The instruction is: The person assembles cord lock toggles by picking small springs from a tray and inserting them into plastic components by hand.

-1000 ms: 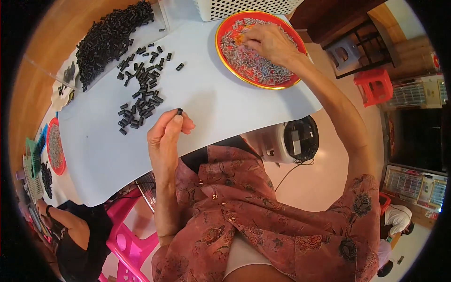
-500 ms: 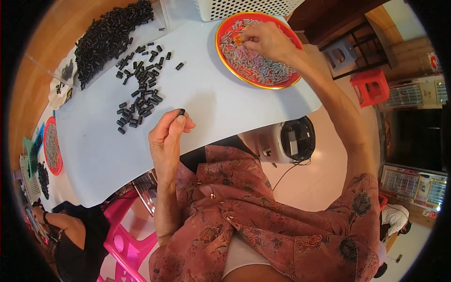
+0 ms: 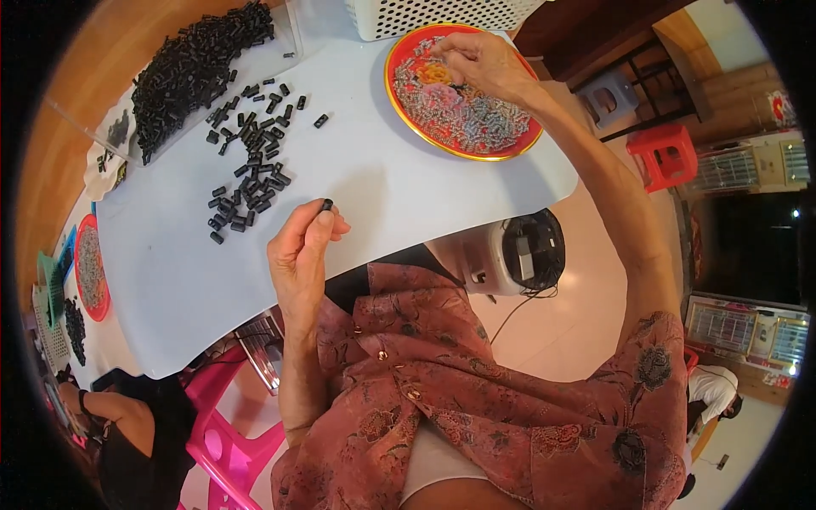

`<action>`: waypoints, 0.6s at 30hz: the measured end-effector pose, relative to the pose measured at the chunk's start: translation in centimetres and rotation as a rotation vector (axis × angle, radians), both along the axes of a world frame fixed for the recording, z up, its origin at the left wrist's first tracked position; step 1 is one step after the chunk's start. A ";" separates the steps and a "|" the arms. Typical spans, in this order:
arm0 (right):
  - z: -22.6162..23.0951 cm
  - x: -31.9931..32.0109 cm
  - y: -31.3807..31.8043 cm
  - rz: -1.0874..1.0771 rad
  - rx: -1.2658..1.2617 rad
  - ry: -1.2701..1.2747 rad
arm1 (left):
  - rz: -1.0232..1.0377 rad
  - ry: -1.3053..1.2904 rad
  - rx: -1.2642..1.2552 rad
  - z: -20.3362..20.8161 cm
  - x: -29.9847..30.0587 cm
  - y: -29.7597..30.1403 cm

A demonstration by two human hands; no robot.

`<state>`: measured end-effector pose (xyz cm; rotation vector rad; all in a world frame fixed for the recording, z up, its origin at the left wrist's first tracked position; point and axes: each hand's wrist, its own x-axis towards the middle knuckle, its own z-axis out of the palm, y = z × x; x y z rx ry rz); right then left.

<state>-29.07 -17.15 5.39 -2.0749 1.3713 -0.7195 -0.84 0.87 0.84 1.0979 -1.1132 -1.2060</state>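
My left hand is closed near the front edge of the white table, pinching a small black cylindrical part between thumb and fingertips. Over the far side of a red plate with a gold rim is my right hand, its fingers drawn together. Whatever is in those fingertips is too small to make out. Many small silvery metal pieces lie on the plate, around its printed flowers. Left of the plate, loose black parts like the held one are scattered on the tabletop.
A clear bin holds a big heap of black parts at the far left. Behind the plate stands a white perforated basket. Another person's arm shows at lower left, by a pink chair. A red stool stands at right.
My right hand has shifted slightly up and away over the plate, uncovering more of the flower print. The left hand keeps its pinch on the black part, almost unmoved.
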 end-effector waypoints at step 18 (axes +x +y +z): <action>-0.5 1.2 -0.6 0.225 -0.271 0.250 | 0.004 0.017 0.002 -0.3 0.2 0.0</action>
